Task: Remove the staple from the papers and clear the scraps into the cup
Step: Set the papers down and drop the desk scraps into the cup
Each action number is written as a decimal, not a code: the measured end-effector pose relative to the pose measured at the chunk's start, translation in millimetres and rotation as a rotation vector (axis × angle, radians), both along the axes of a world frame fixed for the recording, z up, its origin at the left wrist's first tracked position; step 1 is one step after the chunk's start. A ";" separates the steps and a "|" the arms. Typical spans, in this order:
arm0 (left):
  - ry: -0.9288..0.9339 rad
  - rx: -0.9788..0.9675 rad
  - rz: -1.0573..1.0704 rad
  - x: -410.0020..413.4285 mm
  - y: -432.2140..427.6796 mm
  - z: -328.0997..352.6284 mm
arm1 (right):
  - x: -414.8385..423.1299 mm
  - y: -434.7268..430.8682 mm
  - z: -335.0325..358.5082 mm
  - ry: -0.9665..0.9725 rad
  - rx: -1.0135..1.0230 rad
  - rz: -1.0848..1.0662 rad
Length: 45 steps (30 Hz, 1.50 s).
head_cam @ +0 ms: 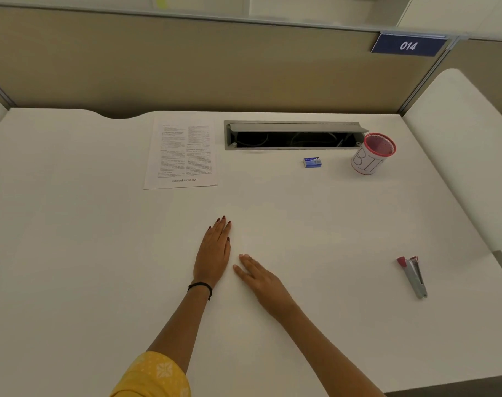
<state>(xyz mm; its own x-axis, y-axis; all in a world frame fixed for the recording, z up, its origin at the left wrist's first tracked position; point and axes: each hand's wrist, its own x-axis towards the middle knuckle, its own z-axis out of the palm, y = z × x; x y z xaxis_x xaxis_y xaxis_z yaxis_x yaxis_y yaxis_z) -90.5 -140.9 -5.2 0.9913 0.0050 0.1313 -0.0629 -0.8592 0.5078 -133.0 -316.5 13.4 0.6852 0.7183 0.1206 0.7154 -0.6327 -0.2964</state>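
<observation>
Printed papers [182,153] lie flat at the back of the white desk, left of the middle; no staple can be made out on them. A red mesh cup [373,154] with a white label reading "BIN" stands at the back right. A grey and red stapler [413,275] lies near the right edge. My left hand [214,252] rests flat on the desk at the centre, fingers straight. Just to its right, my right hand [258,277] also lies flat with straight fingers. Both hands hold nothing and are well apart from the papers.
A small blue staple box [312,162] sits between the papers and the cup. An open grey cable tray [292,136] is set into the desk at the back. A beige partition rises behind, with a white side panel [467,144] on the right.
</observation>
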 end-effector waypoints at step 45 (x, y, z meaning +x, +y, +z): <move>0.016 0.055 0.008 2.8 -0.9 0.2 | 41.2 -5.0 20.0 0.627 0.334 -0.487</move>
